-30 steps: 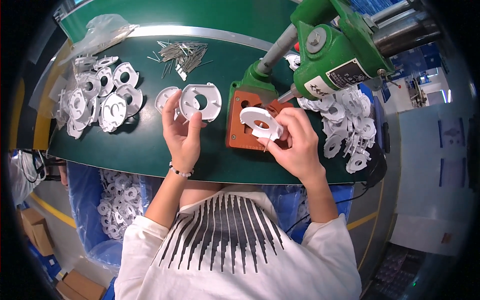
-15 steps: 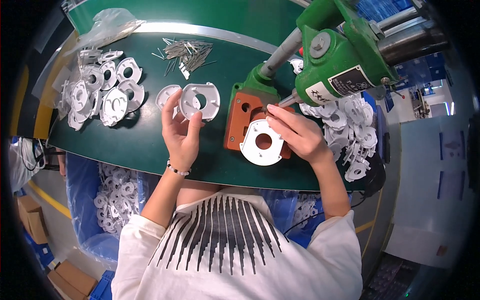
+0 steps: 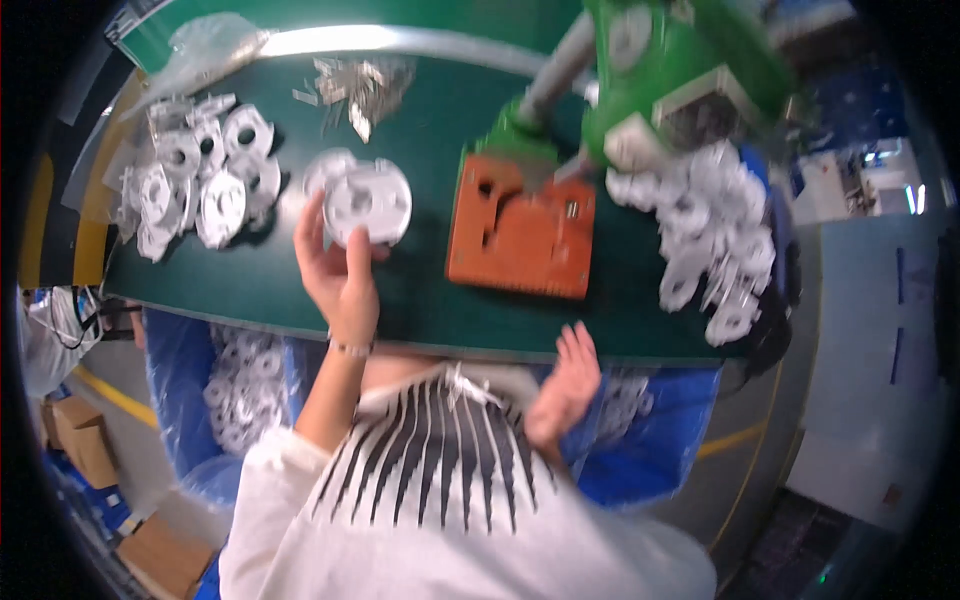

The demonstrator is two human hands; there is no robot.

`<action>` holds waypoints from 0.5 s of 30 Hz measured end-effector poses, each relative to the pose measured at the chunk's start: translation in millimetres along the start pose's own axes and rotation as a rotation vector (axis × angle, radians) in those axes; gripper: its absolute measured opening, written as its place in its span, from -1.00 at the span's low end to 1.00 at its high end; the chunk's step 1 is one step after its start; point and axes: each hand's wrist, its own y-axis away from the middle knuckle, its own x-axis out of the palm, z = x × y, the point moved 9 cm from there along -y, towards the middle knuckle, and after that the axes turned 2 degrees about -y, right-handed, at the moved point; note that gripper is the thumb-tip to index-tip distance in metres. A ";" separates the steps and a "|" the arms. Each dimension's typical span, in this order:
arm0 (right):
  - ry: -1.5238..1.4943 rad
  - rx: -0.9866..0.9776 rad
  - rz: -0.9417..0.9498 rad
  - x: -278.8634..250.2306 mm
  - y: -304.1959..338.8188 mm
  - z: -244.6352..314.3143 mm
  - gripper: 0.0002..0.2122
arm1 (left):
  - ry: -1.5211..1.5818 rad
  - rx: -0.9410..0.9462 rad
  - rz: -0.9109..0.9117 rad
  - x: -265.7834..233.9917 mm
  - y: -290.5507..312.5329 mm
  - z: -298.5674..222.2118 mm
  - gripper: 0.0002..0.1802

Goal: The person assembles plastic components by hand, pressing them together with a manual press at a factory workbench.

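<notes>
My left hand (image 3: 345,285) grips a white round plastic part (image 3: 368,203) between thumb and fingers above the green tabletop. A second white part (image 3: 325,170) shows just behind it, partly hidden. My right hand (image 3: 570,385) is at the table's front edge, fingers stretched out and holding nothing. Below it is a blue bin (image 3: 660,440) with similar white parts inside. The orange fixture block (image 3: 520,235) lies on the table between my hands, its slots and recess uncovered. Over its back edge stands a green press (image 3: 680,85), blurred.
White parts (image 3: 222,208) are heaped on the left of the table, more (image 3: 690,215) on the right. Thin metal pins (image 3: 365,90) lie at the back near a clear plastic bag (image 3: 210,50). A lined blue bin (image 3: 170,400) with white parts stands at the lower left.
My right hand has left the fixture, moving down toward me to the table edge, and has let go of its white part. My left hand, still holding its part, has shifted slightly left.
</notes>
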 end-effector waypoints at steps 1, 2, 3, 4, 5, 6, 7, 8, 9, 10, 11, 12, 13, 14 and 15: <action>0.035 -0.027 0.069 2.9 29.3 8.7 -0.53 | -0.031 -0.030 0.010 -10.6 19.2 -7.6 -0.46; 0.040 -0.101 0.154 12.9 36.2 -5.9 -0.59 | -0.046 0.053 0.014 -11.4 20.4 -11.2 -0.45; 0.019 -0.106 0.156 8.0 33.1 -18.1 -0.59 | -0.061 0.137 0.016 -12.0 21.0 -14.4 -0.44; 0.071 0.023 0.230 -2.1 44.3 -23.2 -0.65 | -0.101 0.212 0.033 -19.5 36.4 -24.3 -0.44; 0.121 0.151 0.308 -6.4 59.0 -31.2 -0.71 | -0.200 0.317 -0.019 -37.7 52.7 -34.1 -0.43; 0.160 0.317 0.181 -23.8 64.3 -54.9 -0.78 | -0.285 0.433 -0.069 -49.0 66.5 -40.2 -0.42; 0.384 0.406 0.221 -26.4 66.0 -78.3 -0.78 | -0.325 0.406 -0.108 -62.9 77.7 -39.8 -0.43; 0.372 0.506 0.271 -23.7 70.2 -113.1 -0.76 | -0.363 0.376 -0.151 -77.0 88.2 -38.7 -0.43; 0.363 0.610 0.313 -23.5 80.5 -158.3 -0.73 | -0.381 0.362 -0.156 -84.4 94.4 -39.1 -0.44; 0.942 0.222 0.598 -17.9 94.4 -218.3 -0.69 | -0.390 0.360 -0.157 -84.0 99.6 -36.4 -0.46; 0.933 0.223 0.622 -14.8 96.1 -224.2 -0.69 | -0.419 0.357 -0.176 -90.2 104.2 -33.2 -0.47; 0.911 0.217 0.639 -9.7 93.3 -226.7 -0.69 | -0.443 0.349 -0.183 -95.7 106.2 -31.7 -0.48; 0.890 0.209 0.651 -9.5 92.2 -225.4 -0.69 | -0.453 0.357 -0.179 -99.2 110.2 -31.4 -0.49; 0.867 0.204 0.657 -7.6 89.3 -223.9 -0.70 | -0.461 0.352 -0.176 -100.5 112.5 -31.7 -0.49; 0.843 0.195 0.666 -4.7 86.3 -223.7 -0.70 | -0.441 0.297 -0.210 -104.9 115.6 -28.1 -0.46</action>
